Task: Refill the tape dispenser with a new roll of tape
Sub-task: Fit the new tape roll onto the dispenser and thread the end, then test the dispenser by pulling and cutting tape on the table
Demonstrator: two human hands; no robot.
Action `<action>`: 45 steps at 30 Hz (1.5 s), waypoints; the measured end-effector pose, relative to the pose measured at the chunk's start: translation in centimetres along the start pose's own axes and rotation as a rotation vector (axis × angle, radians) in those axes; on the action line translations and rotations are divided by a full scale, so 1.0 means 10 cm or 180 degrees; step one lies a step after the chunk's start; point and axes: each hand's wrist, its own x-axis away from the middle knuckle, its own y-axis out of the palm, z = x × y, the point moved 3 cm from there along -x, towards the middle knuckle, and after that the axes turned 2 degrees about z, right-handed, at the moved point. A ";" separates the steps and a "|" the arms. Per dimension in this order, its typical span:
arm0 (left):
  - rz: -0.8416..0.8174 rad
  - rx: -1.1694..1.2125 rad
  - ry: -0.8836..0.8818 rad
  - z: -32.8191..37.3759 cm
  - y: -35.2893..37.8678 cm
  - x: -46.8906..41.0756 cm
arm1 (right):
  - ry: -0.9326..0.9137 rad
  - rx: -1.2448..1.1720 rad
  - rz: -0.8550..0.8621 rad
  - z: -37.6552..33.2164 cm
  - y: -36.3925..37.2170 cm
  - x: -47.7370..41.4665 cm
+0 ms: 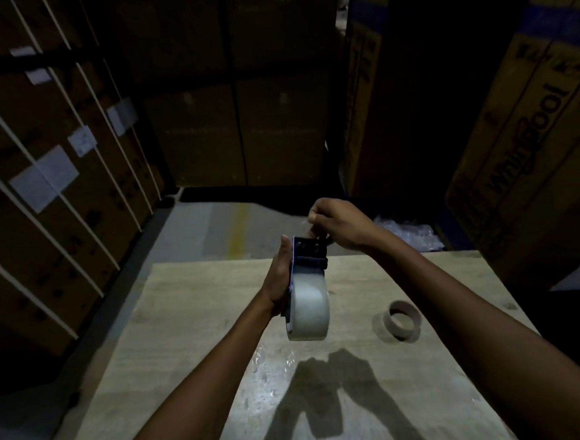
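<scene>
A dark blue tape dispenser (309,252) is held in the air above the wooden table (192,316). A full roll of pale tape (309,307) sits on it, nearest me. My left hand (277,282) grips the dispenser's left side. My right hand (338,223) is above the dispenser's far end, its fingers pinched on the clear end of the tape. An empty brown cardboard core (404,318) lies on the table to the right.
Tall cardboard boxes (529,124) stand close on the right, strapped boxes (39,189) on the left, and more boxes at the back. Crumpled clear plastic (409,233) lies beyond the table's far right edge. Grey floor with a yellow line (236,230) runs ahead.
</scene>
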 end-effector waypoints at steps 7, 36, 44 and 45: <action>-0.0052 -0.0025 0.0129 0.11 -0.03 0.05 | -0.0006 -0.0102 -0.0085 -0.18 -0.04 -0.01; -0.0086 -0.0349 -0.0210 0.40 0.04 0.11 | 0.1646 -0.1467 -0.1354 0.21 0.12 -0.15; 0.0084 -0.0427 -0.0244 0.26 0.02 0.07 | 0.1869 -0.1546 -0.1258 0.31 0.26 -0.15; 0.0099 -0.0425 -0.0250 0.25 0.02 0.07 | 0.1884 -0.1551 -0.1235 0.32 0.27 -0.14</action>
